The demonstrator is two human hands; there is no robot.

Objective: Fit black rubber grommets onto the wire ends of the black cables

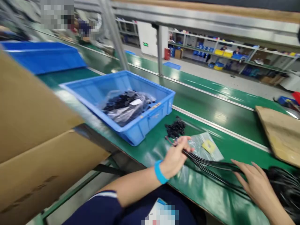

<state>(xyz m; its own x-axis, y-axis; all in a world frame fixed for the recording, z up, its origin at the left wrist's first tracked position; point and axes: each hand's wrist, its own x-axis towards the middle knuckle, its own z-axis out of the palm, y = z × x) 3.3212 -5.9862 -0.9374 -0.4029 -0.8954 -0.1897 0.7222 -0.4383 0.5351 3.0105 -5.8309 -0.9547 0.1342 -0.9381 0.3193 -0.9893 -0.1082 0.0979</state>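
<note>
Your bundle of black cables [203, 161] runs slantwise over the green desk [145, 153], from mid-desk to a coil of black cable [284, 187] at far R. Your L hand [177, 154] has its grip closed round the bundle near its ends; thin wire tips poke out past the fingers, too blurred to make out. Your R hand [255, 178] is farther along, grip open, fingers spread over the strands; can't tell if it's pressing on them. Just past your L hand sits a pile of small black parts [175, 127]; beside it, a clear plastic bag [217, 153] w/ a yellow label [208, 146]. Handling, as a guess: each strand prob. light, whole bundle w/ coil a bit heavier; bendy but springy, so strands may fan out btwn your hands. Jackets look smooth, poss. slippery. Thin tips are prob. the fragile bit, so best hold is on the thick black jackets just behind them, all strands gathered, w/ your other hand supporting the run nr the coil.
</note>
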